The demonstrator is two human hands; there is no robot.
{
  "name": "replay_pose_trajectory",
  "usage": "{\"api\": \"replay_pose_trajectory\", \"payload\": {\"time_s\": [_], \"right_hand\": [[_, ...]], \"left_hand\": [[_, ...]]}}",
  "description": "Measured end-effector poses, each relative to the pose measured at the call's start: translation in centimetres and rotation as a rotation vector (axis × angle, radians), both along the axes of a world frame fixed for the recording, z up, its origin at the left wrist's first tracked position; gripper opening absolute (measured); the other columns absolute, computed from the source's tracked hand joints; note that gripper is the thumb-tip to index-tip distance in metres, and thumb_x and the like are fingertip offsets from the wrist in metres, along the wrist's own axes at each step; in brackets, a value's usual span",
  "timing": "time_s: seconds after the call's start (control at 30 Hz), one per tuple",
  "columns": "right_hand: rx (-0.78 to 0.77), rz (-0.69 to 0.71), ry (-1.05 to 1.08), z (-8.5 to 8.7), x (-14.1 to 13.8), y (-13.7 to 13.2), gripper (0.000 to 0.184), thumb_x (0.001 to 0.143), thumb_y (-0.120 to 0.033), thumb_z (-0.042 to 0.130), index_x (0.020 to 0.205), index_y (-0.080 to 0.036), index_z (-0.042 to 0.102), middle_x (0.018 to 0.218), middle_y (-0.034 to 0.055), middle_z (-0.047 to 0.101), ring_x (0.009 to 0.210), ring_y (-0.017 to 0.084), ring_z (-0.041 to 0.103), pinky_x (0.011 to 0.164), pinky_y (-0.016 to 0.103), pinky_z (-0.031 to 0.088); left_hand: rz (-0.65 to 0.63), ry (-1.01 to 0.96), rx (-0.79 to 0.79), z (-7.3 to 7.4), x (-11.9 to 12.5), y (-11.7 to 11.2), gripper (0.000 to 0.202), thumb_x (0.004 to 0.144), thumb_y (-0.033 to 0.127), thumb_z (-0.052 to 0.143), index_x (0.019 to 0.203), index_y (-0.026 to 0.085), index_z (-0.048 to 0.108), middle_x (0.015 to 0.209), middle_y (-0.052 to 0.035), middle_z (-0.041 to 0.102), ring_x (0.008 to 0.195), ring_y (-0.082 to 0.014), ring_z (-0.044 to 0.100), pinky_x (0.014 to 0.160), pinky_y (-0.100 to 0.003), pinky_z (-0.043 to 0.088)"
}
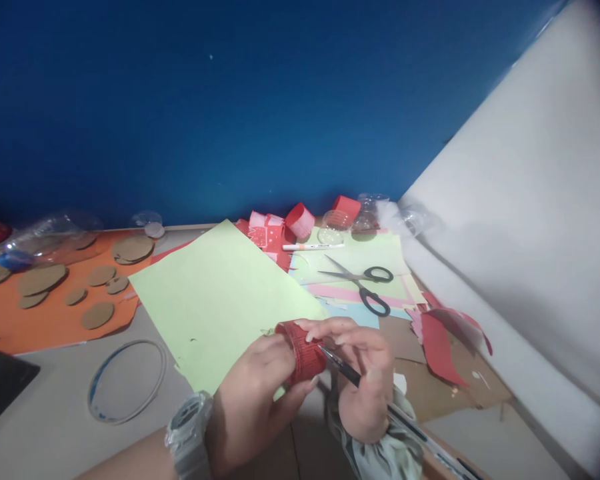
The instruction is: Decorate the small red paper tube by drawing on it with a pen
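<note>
My left hand (253, 393), with a pale watch (186, 427) on its wrist, is wrapped round a short red ribbed paper tube (303, 352) held low over the table. My right hand (363, 377) pinches a dark pen (343, 368) whose tip touches the tube's side, and its fingers also rest on the tube's top edge. Both hands hover above the near corner of a light green paper sheet (220, 293). The far end of the tube is hidden by my left hand.
Black-handled scissors (365, 283) lie on coloured sheets to the right, with a white marker (313, 247) and red paper pieces (300, 220) behind. Cardboard discs (43, 279) sit on orange paper at left. A clear ring (127, 380) lies near the front. A white wall (530, 233) rises at right.
</note>
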State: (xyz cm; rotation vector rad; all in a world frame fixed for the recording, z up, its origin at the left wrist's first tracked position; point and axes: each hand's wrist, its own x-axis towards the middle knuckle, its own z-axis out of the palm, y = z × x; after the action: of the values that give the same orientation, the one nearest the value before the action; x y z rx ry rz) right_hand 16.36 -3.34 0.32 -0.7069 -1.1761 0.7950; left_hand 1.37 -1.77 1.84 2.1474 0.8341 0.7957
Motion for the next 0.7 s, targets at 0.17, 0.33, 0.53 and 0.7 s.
{"api": "replay_pose_trajectory", "payload": {"time_s": [0.17,0.33,0.53,0.7], "right_hand": [[-0.003,-0.178,-0.13,-1.0,0.5,0.5,0.027,0.096,-0.045,0.04,0.102,-0.025,0.057,0.099,0.0068,0.055,0.097,0.026,0.056,0.083,0.046,0.046],[-0.025,-0.167,-0.177,-0.6,1.0,0.4,0.02,0.098,-0.036,0.04,0.093,-0.024,0.056,0.078,0.0019,0.049,0.072,0.019,0.051,0.064,0.034,0.042],[-0.171,-0.011,-0.369,1.1,0.9,-0.1,0.006,0.089,-0.019,0.057,0.085,-0.022,0.056,0.076,0.0011,0.056,0.065,0.015,0.054,0.055,0.028,0.043],[-0.297,-0.016,-0.328,0.7,1.1,0.1,0.02,0.092,-0.02,0.05,0.074,-0.022,0.043,0.069,-0.0017,0.052,0.057,0.011,0.047,0.051,0.025,0.038]], "left_hand": [[0.1,0.093,-0.299,0.1,0.1,0.4,0.019,0.094,0.027,0.053,0.1,0.018,0.068,0.097,-0.0067,0.074,0.089,-0.0209,0.066,0.084,-0.033,0.051],[0.117,0.055,-0.423,0.0,0.1,1.0,0.023,0.094,0.034,0.051,0.094,0.017,0.067,0.091,-0.0044,0.073,0.084,-0.0193,0.065,0.079,-0.028,0.05],[0.073,-0.061,-0.549,-0.1,0.1,0.9,0.023,0.093,0.026,0.053,0.114,0.019,0.059,0.105,-0.0048,0.071,0.098,-0.0192,0.066,0.089,-0.027,0.049],[0.024,-0.087,-0.584,0.4,0.0,0.7,0.028,0.098,0.032,0.043,0.121,0.022,0.056,0.116,-0.0048,0.069,0.1,-0.0176,0.062,0.098,-0.03,0.044]]}}
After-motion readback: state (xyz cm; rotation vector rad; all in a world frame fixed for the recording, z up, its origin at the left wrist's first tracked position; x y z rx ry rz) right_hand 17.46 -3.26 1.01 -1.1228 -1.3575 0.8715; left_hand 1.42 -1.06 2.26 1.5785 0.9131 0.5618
